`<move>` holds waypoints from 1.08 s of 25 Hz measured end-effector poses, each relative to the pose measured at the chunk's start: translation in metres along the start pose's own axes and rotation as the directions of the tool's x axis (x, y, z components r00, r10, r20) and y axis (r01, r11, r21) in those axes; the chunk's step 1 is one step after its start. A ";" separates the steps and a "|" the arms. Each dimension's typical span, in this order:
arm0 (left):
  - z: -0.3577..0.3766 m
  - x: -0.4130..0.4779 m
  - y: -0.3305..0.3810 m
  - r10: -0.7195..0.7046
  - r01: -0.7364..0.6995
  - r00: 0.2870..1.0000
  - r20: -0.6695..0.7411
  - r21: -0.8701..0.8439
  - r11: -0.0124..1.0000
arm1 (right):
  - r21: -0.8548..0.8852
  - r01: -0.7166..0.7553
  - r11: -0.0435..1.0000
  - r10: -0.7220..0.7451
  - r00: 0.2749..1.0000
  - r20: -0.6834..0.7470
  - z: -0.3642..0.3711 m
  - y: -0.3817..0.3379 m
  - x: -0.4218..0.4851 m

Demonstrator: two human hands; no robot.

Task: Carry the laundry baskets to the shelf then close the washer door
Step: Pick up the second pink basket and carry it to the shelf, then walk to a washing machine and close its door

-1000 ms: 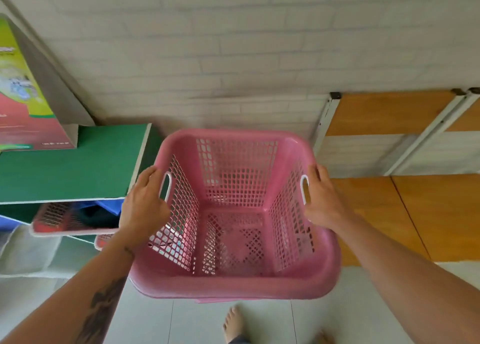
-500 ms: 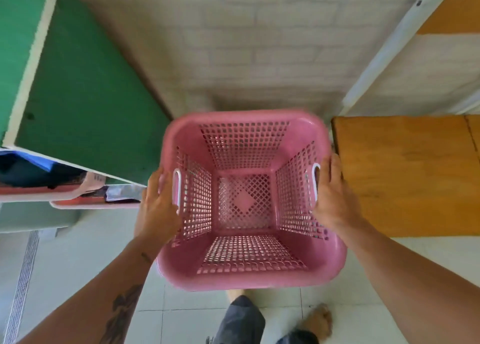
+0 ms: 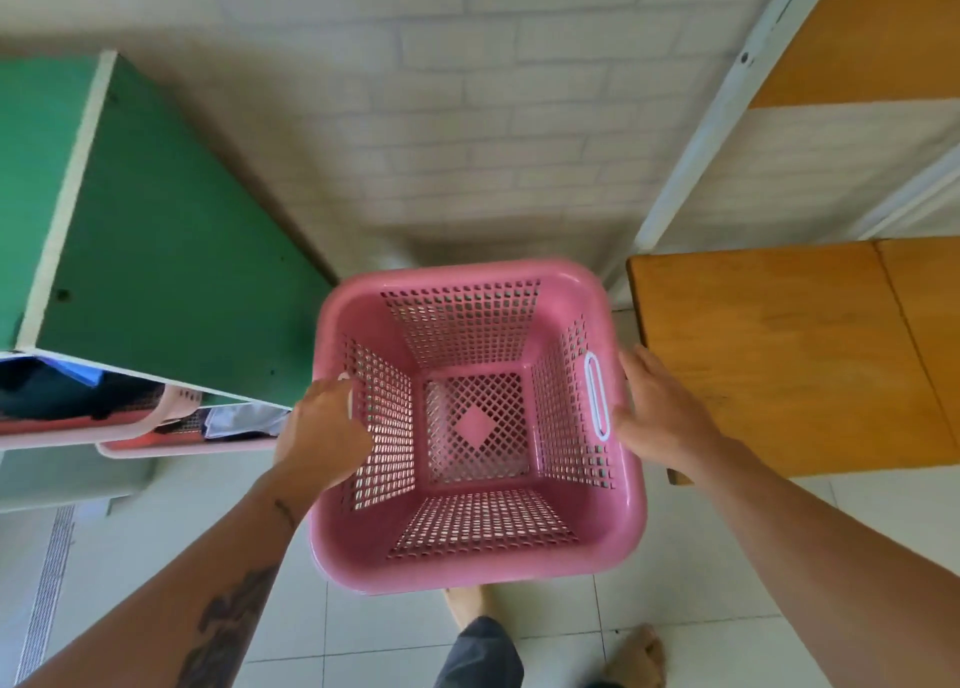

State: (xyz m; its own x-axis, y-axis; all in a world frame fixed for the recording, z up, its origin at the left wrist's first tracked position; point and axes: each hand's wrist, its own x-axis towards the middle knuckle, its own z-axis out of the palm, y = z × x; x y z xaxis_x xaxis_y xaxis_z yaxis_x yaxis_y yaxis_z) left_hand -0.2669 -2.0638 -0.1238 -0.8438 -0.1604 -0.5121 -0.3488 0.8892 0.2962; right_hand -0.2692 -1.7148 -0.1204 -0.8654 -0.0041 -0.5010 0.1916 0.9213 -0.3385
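We are holding the empty pink basket (image 3: 475, 427), left hand (image 3: 322, 427) gripping its rim, right hand (image 3: 657, 417) lying open-fingered against its side.

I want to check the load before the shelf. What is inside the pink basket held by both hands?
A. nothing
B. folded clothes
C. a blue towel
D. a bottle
A: the pink basket shows only its bare perforated floor and walls, with no item inside.
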 end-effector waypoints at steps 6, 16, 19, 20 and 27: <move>-0.041 -0.067 0.136 0.259 -0.259 0.965 0.026 -0.015 0.966 | 0.116 -0.150 0.982 0.149 0.989 0.010 -0.084 0.021 -0.099; -0.025 -0.254 0.430 0.754 -0.797 0.603 0.262 0.140 0.588 | 0.314 -0.290 0.904 0.385 0.870 -0.307 -0.223 0.196 -0.361; 0.007 -0.331 0.521 0.828 -0.885 0.465 0.315 0.122 0.450 | 0.338 -0.381 0.861 0.495 0.781 -0.380 -0.248 0.265 -0.445; 0.022 -0.360 0.555 0.850 -0.915 0.402 0.340 0.110 0.389 | 0.353 -0.413 0.840 0.535 0.741 -0.407 -0.254 0.291 -0.477; 0.116 -0.552 0.719 0.931 -0.997 0.048 0.362 0.080 0.020 | 0.460 -0.628 0.627 0.776 0.455 -0.436 -0.287 0.421 -0.660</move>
State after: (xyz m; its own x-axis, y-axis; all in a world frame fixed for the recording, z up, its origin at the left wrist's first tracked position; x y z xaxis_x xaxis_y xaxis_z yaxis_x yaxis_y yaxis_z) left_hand -0.0043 -1.2865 0.2781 -0.2176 0.9752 -0.0412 0.8665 0.2124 0.4517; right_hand 0.2494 -1.2127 0.2966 -0.4475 0.8827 -0.1433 0.8768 0.4015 -0.2646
